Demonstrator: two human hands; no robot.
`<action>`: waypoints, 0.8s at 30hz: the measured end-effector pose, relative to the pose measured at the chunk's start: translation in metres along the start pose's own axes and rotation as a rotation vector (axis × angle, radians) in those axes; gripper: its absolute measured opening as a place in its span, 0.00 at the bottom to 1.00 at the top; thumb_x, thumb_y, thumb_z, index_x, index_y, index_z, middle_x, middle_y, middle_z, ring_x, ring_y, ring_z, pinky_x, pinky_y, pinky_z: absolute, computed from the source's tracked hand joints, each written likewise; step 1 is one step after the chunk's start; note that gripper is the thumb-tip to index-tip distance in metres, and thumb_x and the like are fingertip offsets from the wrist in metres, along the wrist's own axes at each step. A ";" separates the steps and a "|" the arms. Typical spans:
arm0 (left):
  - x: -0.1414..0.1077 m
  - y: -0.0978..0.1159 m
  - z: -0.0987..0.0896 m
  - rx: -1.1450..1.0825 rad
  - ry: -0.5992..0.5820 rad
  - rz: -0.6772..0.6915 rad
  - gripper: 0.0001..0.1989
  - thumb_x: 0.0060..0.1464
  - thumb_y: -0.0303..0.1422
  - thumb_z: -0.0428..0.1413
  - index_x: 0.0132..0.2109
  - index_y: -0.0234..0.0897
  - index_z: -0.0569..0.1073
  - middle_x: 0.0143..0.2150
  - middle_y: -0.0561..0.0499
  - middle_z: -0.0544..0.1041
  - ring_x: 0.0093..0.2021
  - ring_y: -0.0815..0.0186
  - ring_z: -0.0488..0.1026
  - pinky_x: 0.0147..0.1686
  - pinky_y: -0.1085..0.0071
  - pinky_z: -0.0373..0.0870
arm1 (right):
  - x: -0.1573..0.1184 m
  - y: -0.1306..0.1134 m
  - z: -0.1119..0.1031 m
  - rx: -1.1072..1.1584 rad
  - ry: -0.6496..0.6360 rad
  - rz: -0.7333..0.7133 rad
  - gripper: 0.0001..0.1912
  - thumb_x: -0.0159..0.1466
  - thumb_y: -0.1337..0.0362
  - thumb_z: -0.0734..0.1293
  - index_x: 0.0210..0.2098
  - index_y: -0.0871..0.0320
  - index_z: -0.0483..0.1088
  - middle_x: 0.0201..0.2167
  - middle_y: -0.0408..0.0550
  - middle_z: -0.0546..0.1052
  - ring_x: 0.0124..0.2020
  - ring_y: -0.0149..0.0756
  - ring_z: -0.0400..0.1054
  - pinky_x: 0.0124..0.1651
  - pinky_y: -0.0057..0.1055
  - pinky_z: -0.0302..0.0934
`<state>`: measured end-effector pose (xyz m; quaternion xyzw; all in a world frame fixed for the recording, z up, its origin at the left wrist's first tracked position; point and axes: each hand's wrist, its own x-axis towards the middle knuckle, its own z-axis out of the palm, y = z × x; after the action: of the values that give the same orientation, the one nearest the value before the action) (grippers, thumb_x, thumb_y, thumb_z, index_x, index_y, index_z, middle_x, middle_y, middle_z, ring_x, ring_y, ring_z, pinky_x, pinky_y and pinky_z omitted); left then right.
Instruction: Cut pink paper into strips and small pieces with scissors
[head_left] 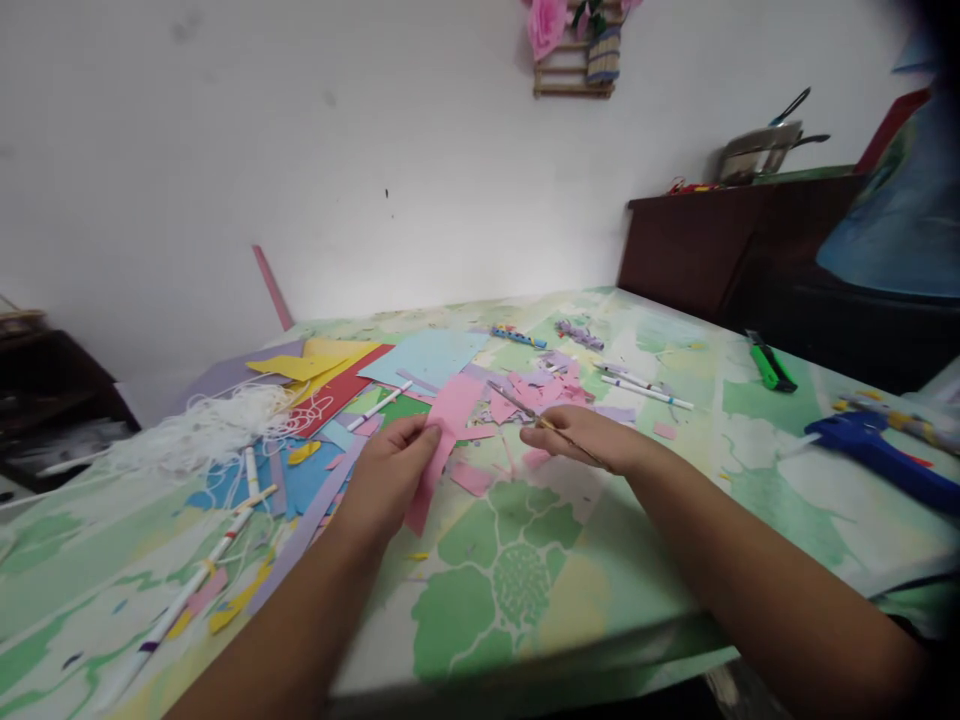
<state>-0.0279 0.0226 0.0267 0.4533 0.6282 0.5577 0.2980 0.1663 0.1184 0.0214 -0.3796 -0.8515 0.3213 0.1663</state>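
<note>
My left hand pinches a strip of pink paper between thumb and fingers, its top tilted away to the right. My right hand is closed around a slim pair of scissors, whose blades point up and left toward the pink strip but look apart from it. Part of the handles hides behind the fingers. Beneath and beyond the scissors lie torn pink paper scraps. One more pink scrap rests on the tablecloth between my hands.
Left are tangled white string, coloured paper sheets and white marker pens. Pens and small wrapped rolls lie farther back. A green box cutter and blue glue gun are right. A wall stands behind the table.
</note>
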 end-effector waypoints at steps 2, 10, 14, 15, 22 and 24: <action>0.001 -0.001 -0.004 -0.032 -0.002 0.024 0.12 0.41 0.38 0.51 0.33 0.37 0.71 0.19 0.56 0.69 0.20 0.72 0.63 0.22 0.78 0.58 | -0.001 -0.001 -0.001 -0.108 -0.081 -0.008 0.23 0.49 0.45 0.55 0.21 0.60 0.61 0.19 0.43 0.63 0.20 0.28 0.54 0.21 0.24 0.46; 0.003 -0.004 -0.002 -0.198 -0.033 0.052 0.09 0.41 0.36 0.52 0.31 0.38 0.70 0.22 0.57 0.69 0.22 0.73 0.64 0.24 0.77 0.59 | -0.003 -0.012 0.012 -0.118 -0.274 -0.123 0.24 0.50 0.44 0.53 0.24 0.60 0.62 0.19 0.42 0.62 0.21 0.27 0.55 0.21 0.23 0.47; 0.003 -0.004 -0.003 -0.109 -0.024 0.023 0.08 0.41 0.35 0.52 0.29 0.37 0.70 0.23 0.56 0.69 0.24 0.73 0.64 0.25 0.78 0.59 | -0.004 -0.014 0.016 -0.091 -0.255 -0.132 0.24 0.50 0.44 0.53 0.24 0.60 0.61 0.19 0.41 0.61 0.21 0.26 0.54 0.21 0.22 0.47; 0.003 -0.004 -0.004 -0.085 -0.029 0.019 0.07 0.41 0.35 0.51 0.29 0.36 0.70 0.23 0.56 0.69 0.24 0.73 0.64 0.25 0.78 0.59 | -0.004 -0.014 0.017 -0.097 -0.241 -0.127 0.25 0.50 0.43 0.53 0.24 0.60 0.61 0.19 0.41 0.61 0.20 0.26 0.54 0.21 0.22 0.47; 0.002 -0.001 -0.004 -0.125 -0.105 -0.039 0.07 0.41 0.34 0.52 0.28 0.36 0.70 0.20 0.56 0.69 0.21 0.74 0.63 0.22 0.78 0.59 | -0.006 -0.015 0.017 -0.158 -0.169 -0.071 0.26 0.47 0.40 0.54 0.21 0.60 0.60 0.17 0.41 0.61 0.19 0.26 0.53 0.19 0.22 0.45; 0.003 0.001 -0.003 -0.181 -0.106 -0.083 0.07 0.40 0.34 0.52 0.30 0.37 0.69 0.18 0.57 0.69 0.19 0.74 0.63 0.19 0.79 0.58 | -0.006 -0.015 0.016 -0.137 -0.184 -0.069 0.26 0.47 0.41 0.54 0.22 0.60 0.61 0.18 0.42 0.62 0.20 0.27 0.54 0.19 0.22 0.45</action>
<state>-0.0316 0.0235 0.0284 0.4271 0.5767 0.5747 0.3935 0.1536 0.0997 0.0197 -0.3292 -0.8957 0.2900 0.0722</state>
